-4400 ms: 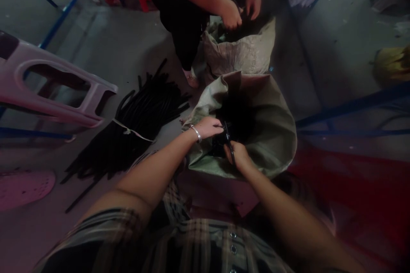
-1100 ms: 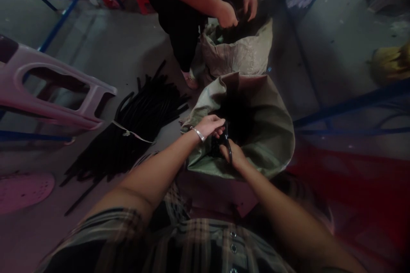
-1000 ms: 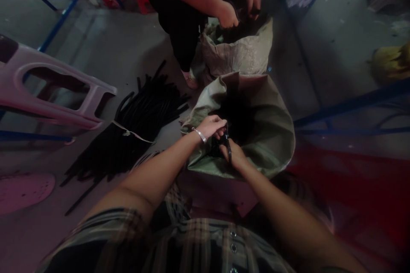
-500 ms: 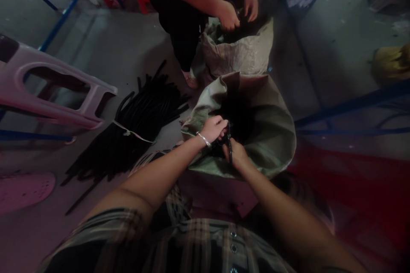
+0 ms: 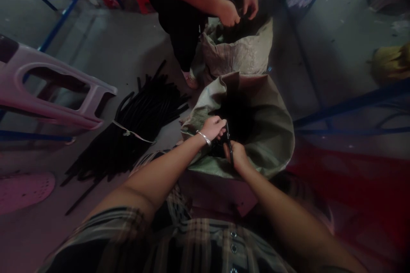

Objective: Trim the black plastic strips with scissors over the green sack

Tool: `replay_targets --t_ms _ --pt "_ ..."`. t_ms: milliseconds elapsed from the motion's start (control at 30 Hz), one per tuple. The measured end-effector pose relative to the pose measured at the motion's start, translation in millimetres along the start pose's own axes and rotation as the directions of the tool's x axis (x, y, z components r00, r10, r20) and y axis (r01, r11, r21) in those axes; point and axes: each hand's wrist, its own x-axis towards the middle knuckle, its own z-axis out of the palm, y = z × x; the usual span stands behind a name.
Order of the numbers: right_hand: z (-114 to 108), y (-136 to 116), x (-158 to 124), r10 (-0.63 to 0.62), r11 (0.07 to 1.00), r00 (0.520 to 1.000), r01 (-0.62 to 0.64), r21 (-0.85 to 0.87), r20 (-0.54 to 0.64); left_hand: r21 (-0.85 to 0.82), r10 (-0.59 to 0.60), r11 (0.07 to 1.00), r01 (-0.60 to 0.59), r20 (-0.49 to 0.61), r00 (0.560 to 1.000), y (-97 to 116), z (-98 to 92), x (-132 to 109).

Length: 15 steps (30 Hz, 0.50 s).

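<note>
In the head view my right hand [image 5: 237,153] is closed around dark-handled scissors [image 5: 229,147], whose narrow end points up toward my left fingers. My left hand [image 5: 215,128], with a silver bangle at the wrist, is closed in a pinch beside the scissors' tip. What it pinches is dark and too small to make out. Both hands are over the near side of an open woven sack [image 5: 275,132], whose mouth is spread wide. Its inside is dark, so the contents are hidden.
A bundle of black rubber-like strips [image 5: 128,136], tied with a pale band, lies on the floor at left. Beyond it stands a plastic stool [image 5: 64,66]. Opposite, another person's hands [image 5: 230,13] work over a second sack [image 5: 238,55]. Blue metal frames [image 5: 355,106] flank the area.
The scissors have tilted slightly in my right hand, while my left hand has barely moved. Across from me, the other person's hands have shifted a little.
</note>
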Motion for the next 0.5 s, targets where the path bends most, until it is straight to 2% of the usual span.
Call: replay_targets --t_ms 267,500 --pt "-9 -3 7 0.121 0.992 0.992 -0.121 -0.016 -0.048 -0.062 -0.031 0.998 0.032 0.014 0.999 2 -2.2 2" --pt "-17 -3 14 0.14 0.989 0.987 -0.142 -0.033 -0.073 0.028 0.085 0.996 -0.083 -0.079 0.993 7 -19.1 5"
